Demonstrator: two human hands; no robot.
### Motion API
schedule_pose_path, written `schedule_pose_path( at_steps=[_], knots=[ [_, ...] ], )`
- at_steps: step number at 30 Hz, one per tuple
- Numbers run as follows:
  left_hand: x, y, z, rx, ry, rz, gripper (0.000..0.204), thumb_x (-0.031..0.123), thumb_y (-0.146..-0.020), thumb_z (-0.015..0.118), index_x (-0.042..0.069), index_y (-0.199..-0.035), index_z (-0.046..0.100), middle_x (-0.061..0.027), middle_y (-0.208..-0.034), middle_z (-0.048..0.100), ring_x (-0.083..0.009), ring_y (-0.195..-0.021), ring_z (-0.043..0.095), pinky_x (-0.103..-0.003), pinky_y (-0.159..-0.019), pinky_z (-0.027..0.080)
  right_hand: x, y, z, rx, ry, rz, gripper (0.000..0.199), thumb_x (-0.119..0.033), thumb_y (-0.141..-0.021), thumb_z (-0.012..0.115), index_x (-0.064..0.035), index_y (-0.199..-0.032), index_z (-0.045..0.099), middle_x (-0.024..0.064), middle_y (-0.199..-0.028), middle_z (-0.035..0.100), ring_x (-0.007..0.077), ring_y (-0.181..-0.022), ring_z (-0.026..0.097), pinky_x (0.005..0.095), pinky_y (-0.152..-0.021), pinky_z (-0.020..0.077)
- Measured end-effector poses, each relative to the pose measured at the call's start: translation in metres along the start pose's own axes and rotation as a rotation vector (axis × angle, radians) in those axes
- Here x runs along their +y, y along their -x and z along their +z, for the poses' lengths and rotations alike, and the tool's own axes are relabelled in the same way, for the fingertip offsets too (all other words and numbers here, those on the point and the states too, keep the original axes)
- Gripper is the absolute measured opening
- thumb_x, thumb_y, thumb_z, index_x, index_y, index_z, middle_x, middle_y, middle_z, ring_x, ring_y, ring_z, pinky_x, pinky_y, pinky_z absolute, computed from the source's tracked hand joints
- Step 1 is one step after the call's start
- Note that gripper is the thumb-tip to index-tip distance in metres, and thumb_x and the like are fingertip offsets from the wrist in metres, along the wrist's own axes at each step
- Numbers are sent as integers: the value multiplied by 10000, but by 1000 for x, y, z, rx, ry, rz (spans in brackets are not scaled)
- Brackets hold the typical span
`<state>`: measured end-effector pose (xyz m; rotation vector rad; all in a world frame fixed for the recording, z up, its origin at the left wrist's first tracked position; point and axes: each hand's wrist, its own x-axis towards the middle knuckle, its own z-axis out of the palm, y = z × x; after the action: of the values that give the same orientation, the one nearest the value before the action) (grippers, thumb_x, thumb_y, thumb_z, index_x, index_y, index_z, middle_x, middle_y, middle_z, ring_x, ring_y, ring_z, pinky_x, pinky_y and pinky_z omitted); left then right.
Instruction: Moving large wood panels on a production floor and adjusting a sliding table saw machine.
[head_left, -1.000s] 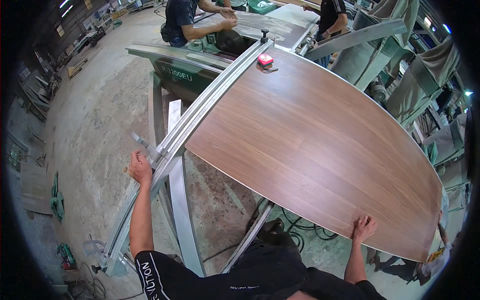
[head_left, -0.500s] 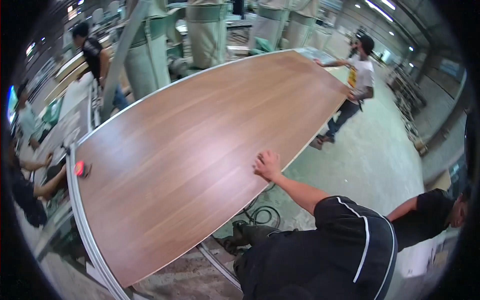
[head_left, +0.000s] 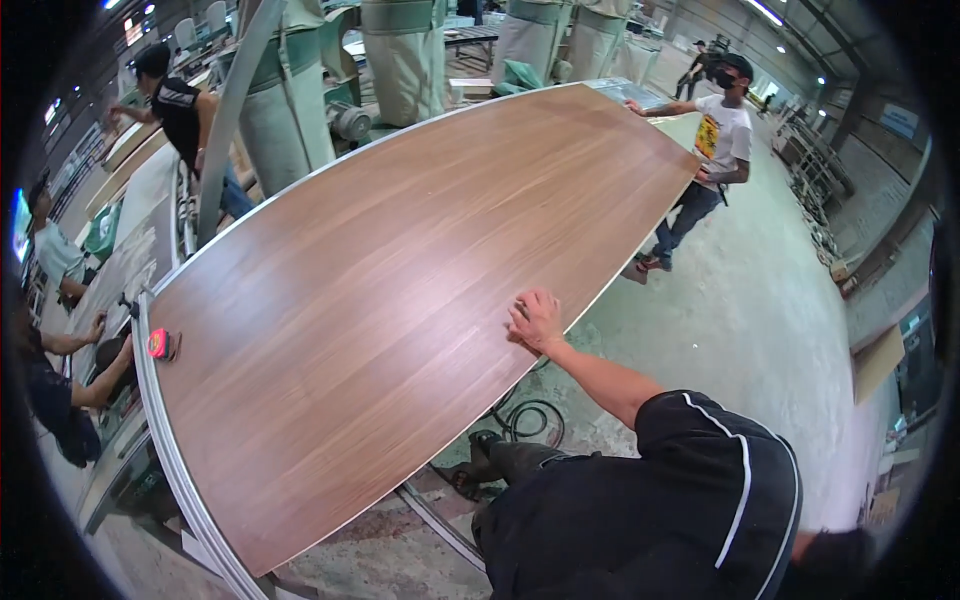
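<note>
A large wood-grain panel (head_left: 390, 280) lies flat and fills the middle of the view. My right hand (head_left: 537, 320) rests on its near edge, its arm stretched out from a black sleeve. The fingers are bent inward around a small dark spot; what it is cannot be made out. My left hand is out of view. At the far right corner, a person (head_left: 722, 130) in a white shirt and dark mask has both hands at the panel. A red tape measure (head_left: 160, 344) sits on the panel's left end.
A metal rail (head_left: 165, 450) borders the panel's left end. Large fabric dust bags (head_left: 403, 60) stand behind it. Coiled black hose (head_left: 535, 422) lies on the floor near my feet. People (head_left: 180, 115) work at the left. A dark, blurred shape (head_left: 835, 565) is at lower right.
My right hand stays at the same spot on the panel. A person at the right edge has moved out of clear view. The person in black at upper left now has an arm raised outward.
</note>
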<state>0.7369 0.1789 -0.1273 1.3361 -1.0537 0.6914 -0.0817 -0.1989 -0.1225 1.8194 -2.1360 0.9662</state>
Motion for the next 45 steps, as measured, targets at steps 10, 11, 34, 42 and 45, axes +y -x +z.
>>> schedule_pose_path(
  at_steps=[10, 11, 34, 42, 45],
  knots=[
    [52, -12, 67, -285, -1087, -635, 288, 279, -886, 493, 130, -1072, 653, -144, -1005, 659, -336, -938, 613, -446, -812, 456, 100, 17, 33, -198, -527, -52, 265, -30, -793, 648, -39, -1041, 558, 125, -1154, 541, 279, -928, 547, 416, -791, 493],
    [70, -20, 24, -140, -1075, -686, 284, 297, -872, 490, 135, -1026, 665, -152, -982, 661, -330, -951, 612, -446, -826, 449, 4, 14, 18, -357, -585, 237, 184, -111, -845, 628, -30, -1003, 581, 143, -1088, 565, 294, -896, 554, 397, -777, 490],
    [87, -29, 34, -58, -1178, -602, 124, 211, -802, 517, 185, -837, 633, -133, -716, 623, -361, -730, 611, -512, -619, 465, -9, -1, -8, 76, 447, -684, 316, -406, -870, 555, -134, -1028, 591, 140, -946, 550, 309, -811, 531, 433, -656, 458],
    [94, -31, 49, 20, -1090, -535, 99, 199, -793, 506, 155, -787, 595, -106, -727, 630, -340, -721, 614, -519, -622, 469, 29, -11, 6, 78, 470, -902, 375, -400, -884, 534, -84, -1083, 558, 175, -1064, 543, 343, -956, 533, 453, -768, 435],
    [103, -32, 44, 11, -1097, -504, 94, 191, -789, 502, 151, -780, 586, -92, -732, 634, -322, -719, 616, -522, -628, 466, 34, -10, 11, 10, 580, -992, 405, -405, -887, 529, -82, -1130, 548, 180, -1118, 538, 345, -996, 530, 456, -805, 432]
  ],
)
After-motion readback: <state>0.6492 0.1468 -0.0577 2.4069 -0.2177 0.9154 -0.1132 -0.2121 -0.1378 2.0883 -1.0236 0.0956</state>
